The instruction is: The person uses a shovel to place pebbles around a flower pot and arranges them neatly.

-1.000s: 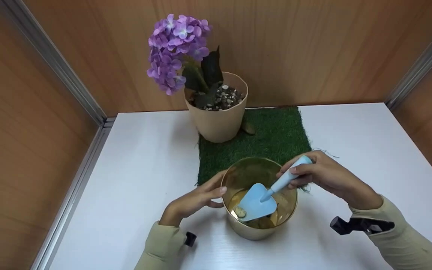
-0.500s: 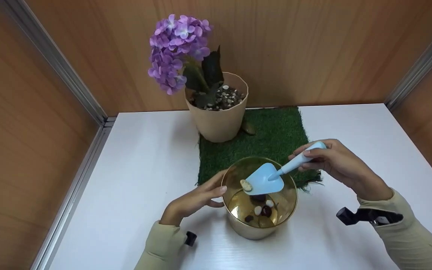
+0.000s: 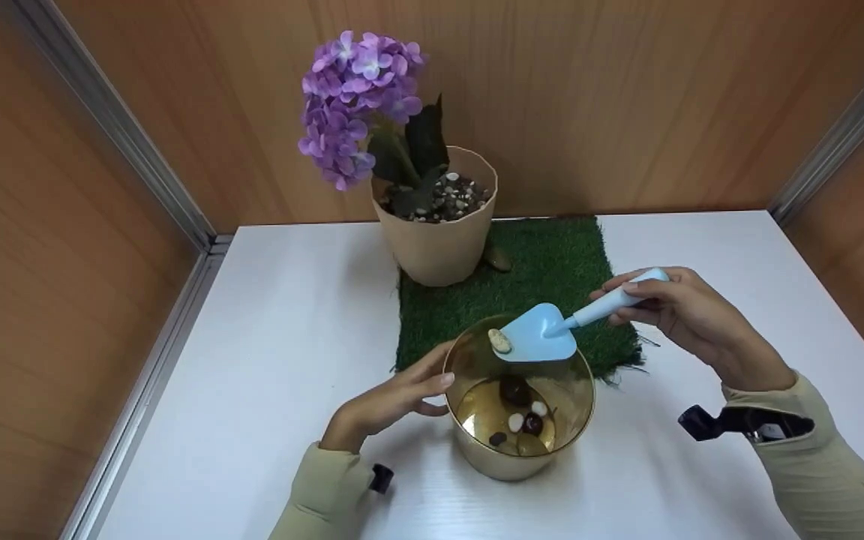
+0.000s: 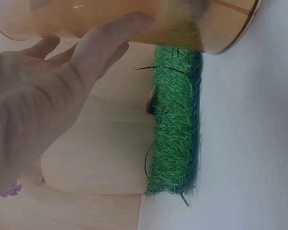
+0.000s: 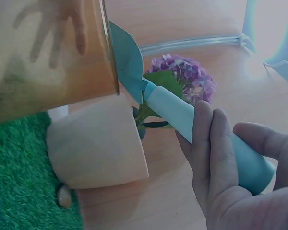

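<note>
Above the mouth of the gold-tinted container (image 3: 501, 466), a light-blue trowel (image 3: 543, 337) carried one pale stone (image 3: 499, 341) at the tip of its blade. The right hand (image 3: 687, 319) grasped the trowel by its handle; its fingers (image 5: 222, 155) were closed around it, as the right wrist view confirmed. The left hand (image 3: 391, 396) lay against the container's outer wall with fingers extended and spread, in contact but not wrapped around it. The container stood on the tabletop (image 3: 297, 322).

Status, by judgement: the pickup of one stone was complete, and its discharge was not. Left to be scooped, if every piece was to be moved, were the dark stones (image 3: 532, 424) and white stones (image 3: 516, 423) on the container floor. An exact count could not be made through the reflections. The beige pot (image 3: 436, 251) on the grass mat (image 3: 552, 270) held the purple flower (image 3: 361, 86) and a layer of mixed pebbles (image 3: 456, 196), whose origin could not be determined. One brown stone (image 3: 498, 259) rested on the mat beside the pot.
</note>
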Available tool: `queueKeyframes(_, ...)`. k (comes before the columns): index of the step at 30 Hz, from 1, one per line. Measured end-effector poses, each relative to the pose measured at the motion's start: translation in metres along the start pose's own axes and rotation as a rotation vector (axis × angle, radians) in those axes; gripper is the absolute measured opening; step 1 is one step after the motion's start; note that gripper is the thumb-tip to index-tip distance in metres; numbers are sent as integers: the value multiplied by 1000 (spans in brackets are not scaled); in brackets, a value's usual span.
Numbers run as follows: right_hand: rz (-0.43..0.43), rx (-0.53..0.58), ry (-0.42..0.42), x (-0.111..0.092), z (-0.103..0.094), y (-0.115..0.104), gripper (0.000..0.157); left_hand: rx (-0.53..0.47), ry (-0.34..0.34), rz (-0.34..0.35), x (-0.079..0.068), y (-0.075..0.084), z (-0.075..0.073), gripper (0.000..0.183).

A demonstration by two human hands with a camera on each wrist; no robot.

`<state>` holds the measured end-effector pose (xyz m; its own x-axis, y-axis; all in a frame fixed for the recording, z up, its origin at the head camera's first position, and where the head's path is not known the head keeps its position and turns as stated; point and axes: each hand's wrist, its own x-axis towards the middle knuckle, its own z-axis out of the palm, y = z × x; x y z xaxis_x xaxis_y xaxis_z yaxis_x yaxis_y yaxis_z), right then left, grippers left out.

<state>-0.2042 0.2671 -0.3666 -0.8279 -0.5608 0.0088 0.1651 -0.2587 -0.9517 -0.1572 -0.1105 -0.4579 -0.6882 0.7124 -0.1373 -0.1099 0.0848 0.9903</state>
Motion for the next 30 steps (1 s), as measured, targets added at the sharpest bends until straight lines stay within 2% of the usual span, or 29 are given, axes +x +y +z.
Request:
queueKeyframes(7, -55, 86, 26, 2, -10, -4, 27, 3, 14, -10, 0, -1, 0, 58)
queueKeyframes(10, -63, 135, 73, 4, -16, -4, 26, 4, 13, -4, 0, 0, 0, 56)
queueKeyframes(16, -58, 144, 184, 9, -27, 0, 26, -9, 4, 5, 1, 0, 1, 53)
queueKeyframes(23, -38, 125, 303, 21, -40, 17, 28, 3, 4, 5, 1, 0, 1, 57)
queueKeyframes(30, -41, 194, 414, 39, -50, 42, 29, 8, 10, 7, 1, 0, 1, 56)
